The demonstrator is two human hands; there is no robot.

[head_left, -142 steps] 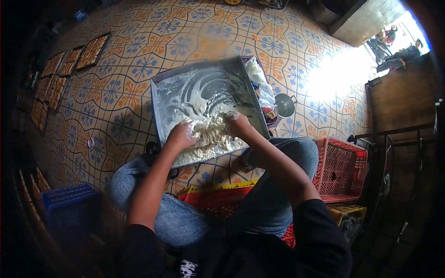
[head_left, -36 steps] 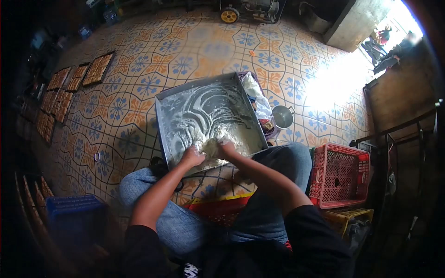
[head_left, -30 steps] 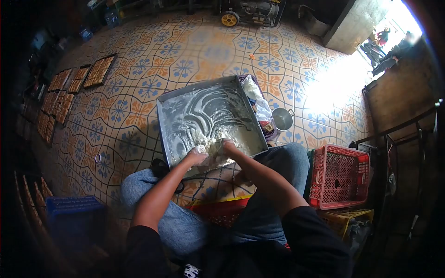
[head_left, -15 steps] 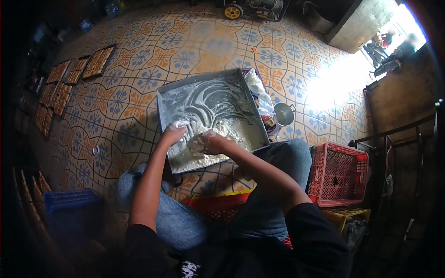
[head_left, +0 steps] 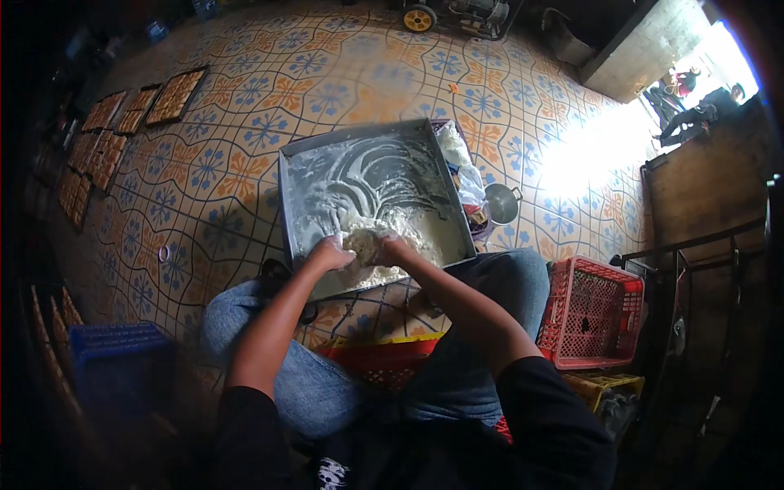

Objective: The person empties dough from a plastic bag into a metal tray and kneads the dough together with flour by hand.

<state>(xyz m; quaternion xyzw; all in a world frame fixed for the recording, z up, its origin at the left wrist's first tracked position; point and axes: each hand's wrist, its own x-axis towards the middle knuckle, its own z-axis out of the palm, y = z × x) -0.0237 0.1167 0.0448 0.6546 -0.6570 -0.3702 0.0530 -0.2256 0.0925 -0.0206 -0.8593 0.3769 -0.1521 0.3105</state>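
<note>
A large square metal pan point(head_left: 282, 192) lies on the floor before my crossed legs, its inside smeared with white flour. Crumbly, pale dough point(head_left: 408, 231) is heaped in its near half. My left hand point(head_left: 330, 252), dusted white, presses into the heap from the left with fingers curled round its edge. Opposite it, my right hand point(head_left: 390, 248) grips the dough from the right, its fingertips partly buried. Only a short gap with dough in it separates the two hands.
A metal pot point(head_left: 502, 204) and a purple crate with plastic bags point(head_left: 471, 184) stand right of the pan. Red crate point(head_left: 592, 314) is by my right knee, blue crate point(head_left: 122, 347) at left. Trays of baked pieces point(head_left: 175, 96) lie far left. People point(head_left: 694, 110) are at the doorway.
My left hand has moved right and slightly down, from the flour at the pan's left side to the dough heap. My right hand has shifted slightly right. The camera view has shifted a little.
</note>
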